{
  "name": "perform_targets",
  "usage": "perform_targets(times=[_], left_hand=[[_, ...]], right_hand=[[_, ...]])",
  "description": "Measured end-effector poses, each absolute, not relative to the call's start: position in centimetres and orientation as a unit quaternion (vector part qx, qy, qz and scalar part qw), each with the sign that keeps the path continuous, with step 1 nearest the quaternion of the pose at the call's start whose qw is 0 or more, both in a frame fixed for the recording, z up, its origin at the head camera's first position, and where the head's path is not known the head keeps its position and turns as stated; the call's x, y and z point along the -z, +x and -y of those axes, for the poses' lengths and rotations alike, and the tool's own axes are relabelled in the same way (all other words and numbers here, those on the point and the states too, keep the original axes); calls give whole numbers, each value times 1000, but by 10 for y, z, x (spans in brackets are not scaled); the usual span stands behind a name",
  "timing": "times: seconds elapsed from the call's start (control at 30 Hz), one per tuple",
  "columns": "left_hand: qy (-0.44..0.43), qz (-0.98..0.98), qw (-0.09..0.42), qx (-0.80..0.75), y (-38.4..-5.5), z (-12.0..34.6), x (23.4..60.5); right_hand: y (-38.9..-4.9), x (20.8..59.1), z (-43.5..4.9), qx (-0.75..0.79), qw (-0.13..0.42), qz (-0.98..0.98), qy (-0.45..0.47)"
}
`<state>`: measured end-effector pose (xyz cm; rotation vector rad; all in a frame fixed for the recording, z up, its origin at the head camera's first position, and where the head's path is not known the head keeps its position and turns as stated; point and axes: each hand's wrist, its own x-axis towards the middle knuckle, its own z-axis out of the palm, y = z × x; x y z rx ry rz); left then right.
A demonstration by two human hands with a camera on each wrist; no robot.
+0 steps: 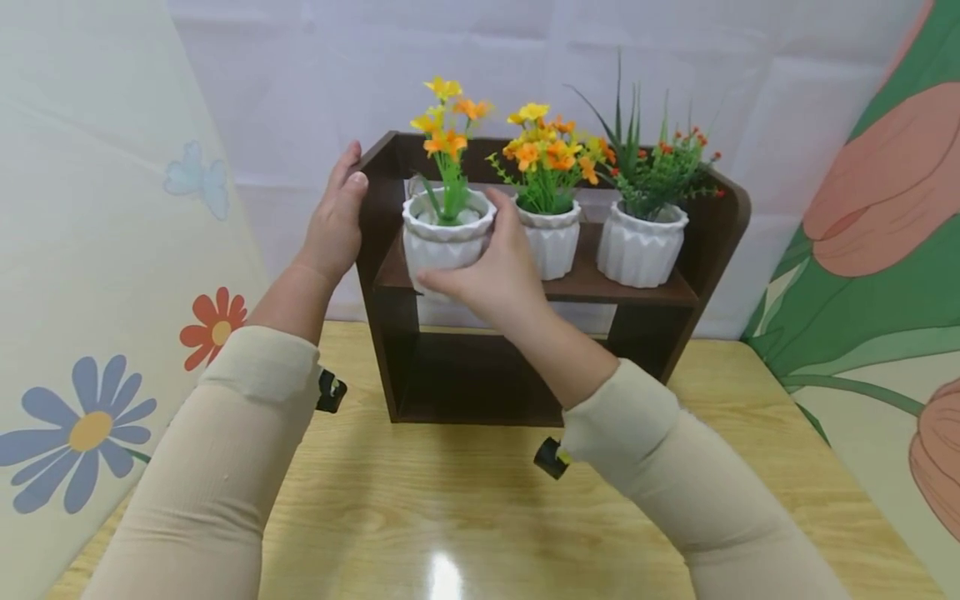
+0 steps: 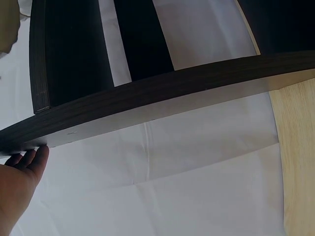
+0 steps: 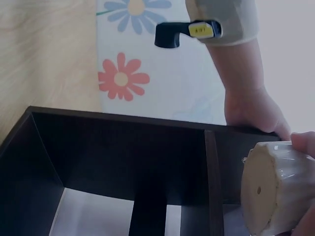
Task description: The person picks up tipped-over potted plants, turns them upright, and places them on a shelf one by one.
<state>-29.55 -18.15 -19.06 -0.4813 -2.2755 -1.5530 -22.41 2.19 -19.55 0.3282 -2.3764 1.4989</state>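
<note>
My right hand (image 1: pixel 498 271) grips a white fluted flower pot (image 1: pixel 442 246) with yellow and orange flowers, thumb across its front and fingers at its right side. The pot is at the left end of the upper shelf of a dark brown two-tier rack (image 1: pixel 386 333). Its pale underside with a small hole shows in the right wrist view, so this pot (image 3: pixel 259 191) is clear of the board. My left hand (image 1: pixel 335 221) rests against the outer left side panel near the top. In the left wrist view, extended fingers (image 2: pixel 42 160) touch that panel.
Two more white pots stand on the upper shelf: one with yellow-orange flowers (image 1: pixel 552 242), one with grassy leaves and red berries (image 1: pixel 642 246). The rack stands on a wood-grain table (image 1: pixel 420 500) before a white cloth (image 1: pixel 465 50). Floral panels (image 1: pixel 90 250) flank both sides.
</note>
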Motion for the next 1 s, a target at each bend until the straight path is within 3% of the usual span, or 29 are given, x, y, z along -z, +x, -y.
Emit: perform_targets(times=[1.0], left_hand=[[-172,801,166,549,-294,182,192]], right_hand=[[-285,195,10,-467,151,871,-2]])
